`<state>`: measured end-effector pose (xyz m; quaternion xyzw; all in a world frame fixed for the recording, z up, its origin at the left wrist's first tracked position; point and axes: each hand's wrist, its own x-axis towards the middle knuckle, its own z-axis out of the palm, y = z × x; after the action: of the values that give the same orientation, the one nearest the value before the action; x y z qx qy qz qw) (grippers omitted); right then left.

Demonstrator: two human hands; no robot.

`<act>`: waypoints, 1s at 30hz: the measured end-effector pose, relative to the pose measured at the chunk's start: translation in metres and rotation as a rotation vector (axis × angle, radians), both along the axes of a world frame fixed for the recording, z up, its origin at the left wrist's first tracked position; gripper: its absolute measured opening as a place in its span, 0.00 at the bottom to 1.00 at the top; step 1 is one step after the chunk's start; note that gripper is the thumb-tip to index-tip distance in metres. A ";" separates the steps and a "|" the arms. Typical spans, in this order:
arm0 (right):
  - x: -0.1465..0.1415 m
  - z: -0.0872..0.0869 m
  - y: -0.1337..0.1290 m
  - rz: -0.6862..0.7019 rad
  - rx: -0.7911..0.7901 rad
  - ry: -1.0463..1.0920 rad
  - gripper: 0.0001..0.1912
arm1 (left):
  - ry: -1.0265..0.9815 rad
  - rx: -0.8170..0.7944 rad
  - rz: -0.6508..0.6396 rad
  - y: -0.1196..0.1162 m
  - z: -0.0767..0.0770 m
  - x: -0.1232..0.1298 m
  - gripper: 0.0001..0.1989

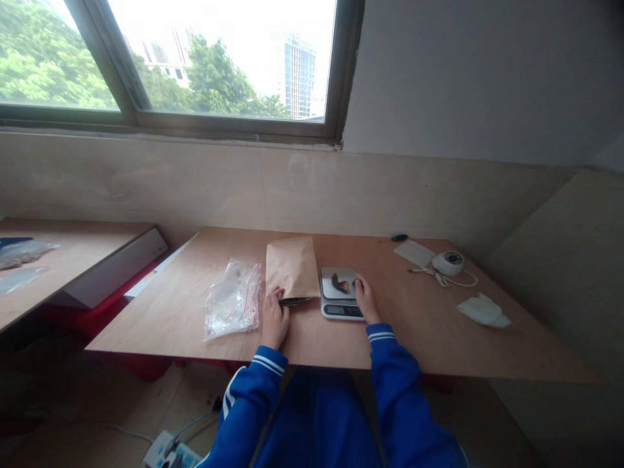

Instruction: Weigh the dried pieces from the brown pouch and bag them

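Observation:
On the wooden table, a kitchen scale [340,300] with a small display carries a dark brown, curled, dried-looking piece [337,283] on its metal plate. At the plate's right edge is my right hand [368,302], its fingers curled together; whatever the fingertips hold, if anything, is too small to name. My left hand [276,320] is closed on the near edge of a brown paper bag [292,266], left of the scale. The bag lies flat, its mouth facing me and slightly parted, with something dark showing inside.
Clear zip bags [233,302] lie left of the paper bag. To the right are a white round device [447,263] with a cable, a white card [414,252], a dark green tool [400,238] and a crumpled white tissue [483,311]. A power strip [170,450] lies on the floor.

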<state>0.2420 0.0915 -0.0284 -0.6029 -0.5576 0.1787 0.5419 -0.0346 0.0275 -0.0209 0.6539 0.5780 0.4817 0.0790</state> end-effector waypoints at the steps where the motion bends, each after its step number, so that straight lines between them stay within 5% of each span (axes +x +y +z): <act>1: 0.000 0.001 0.001 0.009 0.002 -0.003 0.25 | -0.003 0.002 -0.002 0.000 0.000 0.000 0.20; 11: -0.007 0.024 0.009 0.125 -0.030 -0.007 0.24 | -0.035 -0.002 -0.004 0.002 -0.001 0.000 0.20; 17: -0.043 0.059 -0.037 0.136 0.021 0.149 0.23 | -0.063 -0.007 0.000 0.003 -0.001 -0.001 0.18; 21: -0.089 0.069 -0.080 0.643 -0.046 0.060 0.17 | -0.124 0.004 -0.011 0.005 -0.001 -0.002 0.14; 23: -0.114 0.063 -0.091 0.754 -0.076 -0.116 0.18 | -0.124 0.004 -0.030 0.004 -0.001 -0.003 0.14; 30: -0.167 0.027 -0.088 0.341 -0.144 -0.545 0.24 | -0.234 -0.010 -0.095 0.001 -0.001 -0.002 0.14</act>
<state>0.0749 0.0032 -0.0017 -0.5633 -0.7609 0.1379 0.2910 -0.0368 0.0285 -0.0217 0.6196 0.5356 0.5475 0.1718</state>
